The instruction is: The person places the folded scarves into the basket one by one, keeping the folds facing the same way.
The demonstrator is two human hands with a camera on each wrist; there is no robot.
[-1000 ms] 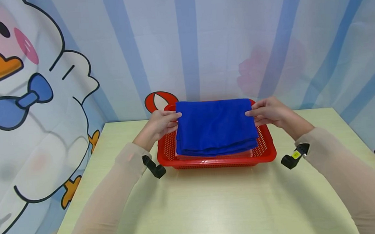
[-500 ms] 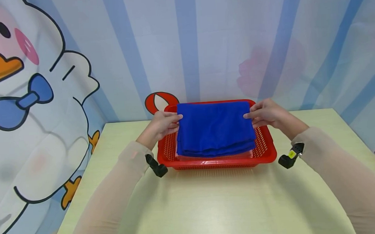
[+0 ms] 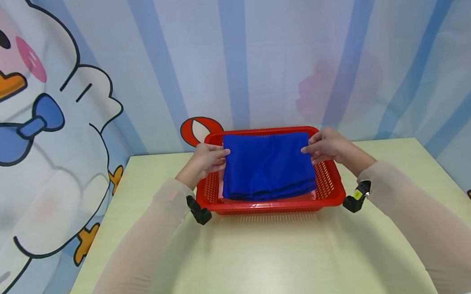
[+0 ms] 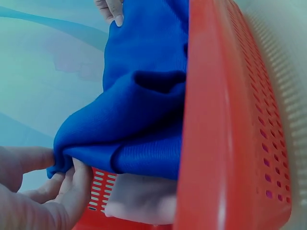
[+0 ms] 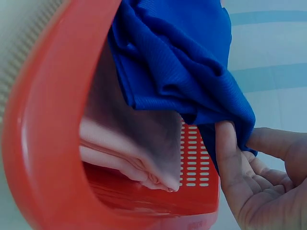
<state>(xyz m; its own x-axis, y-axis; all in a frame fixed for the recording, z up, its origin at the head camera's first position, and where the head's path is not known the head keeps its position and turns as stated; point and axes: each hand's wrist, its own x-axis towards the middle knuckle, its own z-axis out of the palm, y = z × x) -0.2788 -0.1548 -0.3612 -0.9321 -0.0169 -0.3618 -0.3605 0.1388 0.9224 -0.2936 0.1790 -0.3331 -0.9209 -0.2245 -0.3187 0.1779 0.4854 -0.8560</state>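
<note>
A folded blue cloth (image 3: 268, 165) spans the space between my two hands, over a red plastic basket (image 3: 330, 181). My left hand (image 3: 208, 160) pinches its far left corner between thumb and fingers, and my right hand (image 3: 324, 146) pinches the far right corner. Under the blue cloth, a folded pale pink cloth (image 5: 129, 143) lies inside the basket, mostly covered. In the left wrist view the blue cloth (image 4: 124, 110) droops in folds behind the basket wall (image 4: 206, 120). Its near edge hangs lower than the pinched corners.
The basket stands near the back edge of a pale wooden table (image 3: 258, 262). Right behind it hangs a printed curtain (image 3: 270, 50) with blue stripes and a cartoon duck (image 3: 47, 176). Small black cameras (image 3: 199, 212) are strapped to both wrists.
Both hands have lowered the blue cloth a little toward the basket. My right hand has also come slightly inward, to the left, and more of the basket's back rim shows.
</note>
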